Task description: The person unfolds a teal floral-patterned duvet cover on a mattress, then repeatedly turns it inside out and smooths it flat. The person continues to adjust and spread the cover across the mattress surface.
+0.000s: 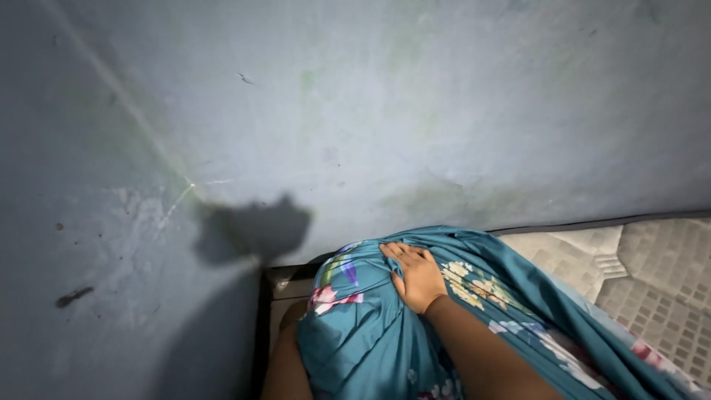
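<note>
Right hand [416, 275] lies flat, fingers spread, on teal floral sheet [355, 333] covering the mattress [652, 281] beside a blue-grey wall [415, 111]

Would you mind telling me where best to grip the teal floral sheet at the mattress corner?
Probably the bunched fold at the corner of the teal floral sheet, from above, near the right hand lying flat on it. The gathered cloth there offers a ridge; elsewhere it drapes smooth over the mattress.

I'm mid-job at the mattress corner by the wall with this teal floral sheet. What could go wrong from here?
The teal floral fabric sheet is bunched over the corner, so it may wrinkle or slip off. The right hand only presses flat on it, without a grip. The left hand is hidden beneath the fabric, close to the stained blue-grey wall, and might scrape it.
</note>
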